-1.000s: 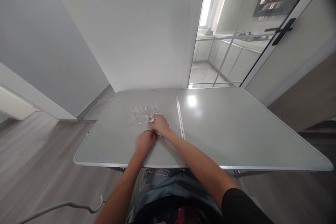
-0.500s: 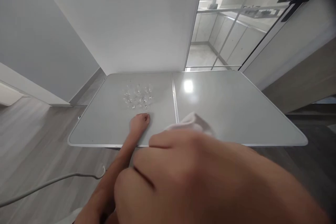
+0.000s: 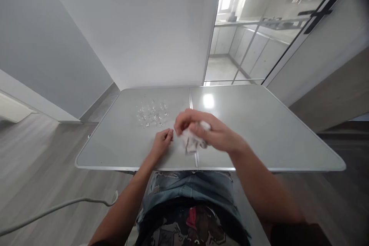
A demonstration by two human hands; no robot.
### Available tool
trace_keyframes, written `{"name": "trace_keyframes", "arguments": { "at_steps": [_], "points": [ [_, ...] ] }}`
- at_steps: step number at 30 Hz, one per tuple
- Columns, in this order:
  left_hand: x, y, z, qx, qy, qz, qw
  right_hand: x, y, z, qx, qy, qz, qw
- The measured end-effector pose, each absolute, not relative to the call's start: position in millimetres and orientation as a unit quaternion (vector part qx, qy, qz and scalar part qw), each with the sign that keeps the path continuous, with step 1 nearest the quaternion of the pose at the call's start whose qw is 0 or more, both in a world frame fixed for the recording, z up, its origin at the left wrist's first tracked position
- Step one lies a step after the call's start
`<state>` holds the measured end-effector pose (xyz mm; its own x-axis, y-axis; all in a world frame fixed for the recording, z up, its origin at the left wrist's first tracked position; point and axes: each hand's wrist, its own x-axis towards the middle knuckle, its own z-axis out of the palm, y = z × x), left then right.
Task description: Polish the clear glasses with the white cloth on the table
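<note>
While the person stands tight against the near edge, the left hand [image 3: 163, 141] rests on the surface [image 3: 259, 130] at about 6 o'clock of the layout, fingers curled loosely under, gripping nothing that I can make out. Just to its right, at 5 o'clock, the right hand [image 3: 207, 132] hovers a little above the centre seam, fingers bunched around a crumpled white cloth [image 3: 192, 141], part of it dangling below the palm; the hand is blurred, so the exact grip is hard to read. Further out, toward 11 o'clock, sits the cluster of small clear glasses [image 3: 152, 113], roughly 9 or so, standing close together in rows, well short of the far edge. Neither hand touches them. My read on progress: the glasses look set out and grouped, the cloth is in hand but on none of them, so any wiping of the glassware or the surface looks not yet done. Beyond, a white wall and a glass door.
</note>
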<state>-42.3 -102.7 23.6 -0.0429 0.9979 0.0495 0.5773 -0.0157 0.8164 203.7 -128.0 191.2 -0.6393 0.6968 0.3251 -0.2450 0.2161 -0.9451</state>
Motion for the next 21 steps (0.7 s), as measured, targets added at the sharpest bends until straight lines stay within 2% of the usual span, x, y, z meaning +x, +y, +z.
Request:
{"name": "trace_keyframes", "arguments": {
  "at_steps": [3, 6, 10, 13, 17, 21],
  "points": [
    [-5.3, -92.4, 27.3, 0.575, 0.472, 0.477, 0.467, 169.8, -74.8, 162.8, -0.25, -0.61, 0.605, 0.446],
    [23.4, -74.3, 30.4, 0.505, 0.398, 0.498, 0.582, 165.5, -42.7, 121.8, -0.328, -0.53, 0.635, 0.456],
    [33.7, -45.7, 29.4, 0.464, 0.419, 0.543, 0.56, 189.0, -18.2, 86.4, -0.404, -0.437, 0.648, 0.474],
    [30.0, -33.2, 27.8, 0.456, 0.405, 0.57, 0.55, 206.1, -8.3, 72.1, -0.456, -0.412, 0.647, 0.452],
    [22.5, -30.7, 30.6, 0.411, 0.373, 0.601, 0.576, 220.3, -9.2, 60.2, -0.433, -0.427, 0.672, 0.424],
    [14.3, -34.0, 35.3, 0.442, 0.398, 0.587, 0.549, 230.8, -19.4, 57.7, -0.412, -0.434, 0.672, 0.436]
  ]
}}
